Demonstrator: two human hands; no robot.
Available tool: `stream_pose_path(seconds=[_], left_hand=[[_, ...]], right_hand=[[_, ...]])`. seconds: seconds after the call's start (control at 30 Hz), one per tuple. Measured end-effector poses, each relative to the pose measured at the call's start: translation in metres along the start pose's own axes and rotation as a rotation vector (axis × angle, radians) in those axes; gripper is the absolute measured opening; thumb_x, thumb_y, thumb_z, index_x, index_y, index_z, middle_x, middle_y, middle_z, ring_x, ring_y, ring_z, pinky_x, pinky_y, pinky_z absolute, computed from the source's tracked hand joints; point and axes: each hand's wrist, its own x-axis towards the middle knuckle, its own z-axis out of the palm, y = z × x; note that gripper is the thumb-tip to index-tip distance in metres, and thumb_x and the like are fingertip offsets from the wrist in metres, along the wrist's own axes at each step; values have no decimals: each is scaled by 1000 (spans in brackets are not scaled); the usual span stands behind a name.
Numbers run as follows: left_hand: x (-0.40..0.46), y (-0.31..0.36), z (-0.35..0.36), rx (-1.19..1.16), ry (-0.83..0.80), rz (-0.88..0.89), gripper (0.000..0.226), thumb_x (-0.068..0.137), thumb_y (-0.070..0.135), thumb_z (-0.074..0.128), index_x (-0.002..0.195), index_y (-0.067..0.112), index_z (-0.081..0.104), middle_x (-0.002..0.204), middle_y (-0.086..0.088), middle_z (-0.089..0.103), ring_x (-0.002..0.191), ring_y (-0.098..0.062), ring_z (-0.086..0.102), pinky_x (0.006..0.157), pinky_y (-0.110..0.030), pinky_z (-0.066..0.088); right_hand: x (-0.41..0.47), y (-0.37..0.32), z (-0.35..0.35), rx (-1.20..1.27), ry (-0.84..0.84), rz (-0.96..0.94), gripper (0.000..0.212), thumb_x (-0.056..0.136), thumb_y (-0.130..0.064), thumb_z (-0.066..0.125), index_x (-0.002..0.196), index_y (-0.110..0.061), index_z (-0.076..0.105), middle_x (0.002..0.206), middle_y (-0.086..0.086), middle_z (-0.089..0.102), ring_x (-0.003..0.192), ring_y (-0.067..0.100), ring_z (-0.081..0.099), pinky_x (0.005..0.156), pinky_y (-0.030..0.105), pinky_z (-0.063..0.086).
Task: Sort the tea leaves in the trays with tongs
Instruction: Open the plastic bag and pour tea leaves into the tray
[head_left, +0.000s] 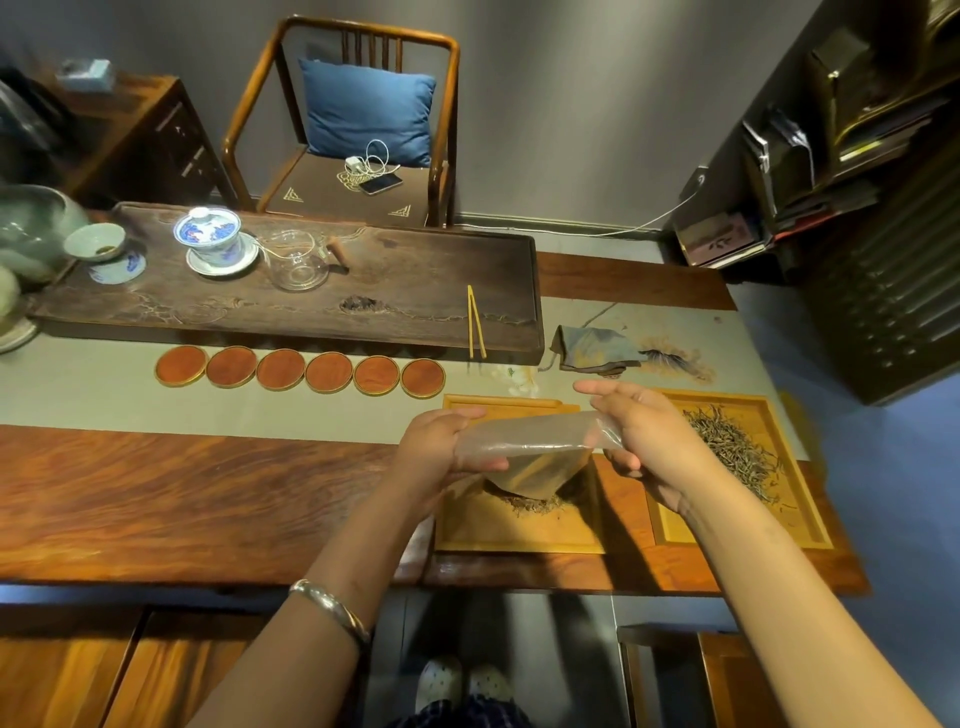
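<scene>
My left hand (441, 449) and my right hand (641, 431) each grip one end of a clear plastic bag (530, 441), held above the left bamboo tray (519, 530). Under the bag's lower corner lies a small heap of tea leaves (535, 503) on that tray. The right bamboo tray (800, 514) holds a wide spread of pale, needle-like tea leaves (737, 447). The yellow tongs (475, 322) lie on the right end of the dark wooden tea tray (415, 270), beyond both hands and touched by neither.
Several round red coasters (301, 370) line the grey runner. A lidded blue-and-white cup (210, 239), a glass pitcher (298, 262) and a small bowl (96, 241) stand on the tea tray. A folded cloth (592, 348) lies behind the bamboo trays. A chair (353, 130) stands across the table.
</scene>
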Motion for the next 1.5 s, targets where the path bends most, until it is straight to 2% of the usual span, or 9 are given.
stream_pose_path(seconds=[0.07,0.3,0.47,0.83,0.97,1.1,1.23,1.3,1.5], left_hand=[[1,1,2,1,-1,-30,28,95,-1,54,121,4,63,132,-13,49,73,-22,74,59,-33,62],[6,6,5,-18,19,-55,18,97,6,50,109,3,64,124,-21,54,92,-35,69,51,-29,59],[11,7,3,53,-32,15,26,99,6,41,107,4,65,122,-19,58,77,-32,74,84,-48,58],[-5,-24,-5,267,-174,74,26,99,21,48,119,22,65,102,2,72,81,-7,72,67,-24,56],[-8,-37,-13,271,-207,7,29,93,32,56,119,21,64,103,-15,72,82,-23,66,72,-34,52],[-7,-40,-13,305,-185,-99,41,93,51,48,102,18,70,94,-2,76,83,-23,72,74,-34,53],[-8,-35,-10,327,-117,-130,30,97,33,45,85,11,62,68,-3,71,58,-18,67,52,-25,50],[-7,-33,-10,406,-107,-63,20,93,23,47,80,12,57,74,-8,60,62,-22,56,59,-32,44],[-7,-12,-13,363,-207,73,26,89,16,48,104,33,60,93,-2,74,83,-19,72,71,-32,59]], right_hand=[[-2,3,0,-37,0,-1,26,101,-14,38,119,-13,56,57,6,68,27,7,32,26,15,24],[-6,9,1,-42,-26,-1,26,102,-16,36,119,-10,54,60,11,68,26,8,32,26,15,23],[-4,0,-8,-87,-52,23,26,101,-27,39,116,-14,54,70,15,73,30,10,43,27,17,31],[22,90,-40,112,-130,651,81,84,-71,43,115,2,58,93,26,71,71,31,72,52,36,60],[27,96,-27,224,-160,552,55,91,-47,54,121,-2,59,110,23,67,100,36,65,85,45,55],[21,83,-19,90,-124,391,28,92,-18,56,110,3,61,88,12,73,76,24,68,63,33,56],[16,74,-24,21,-79,383,24,93,-13,53,108,2,63,89,14,72,81,27,67,65,34,54],[11,69,-26,11,-100,393,25,92,-15,53,109,1,64,95,18,70,85,30,64,68,36,53],[2,60,-37,24,-87,347,14,93,-13,53,95,-3,63,77,11,66,65,22,62,49,28,53]])
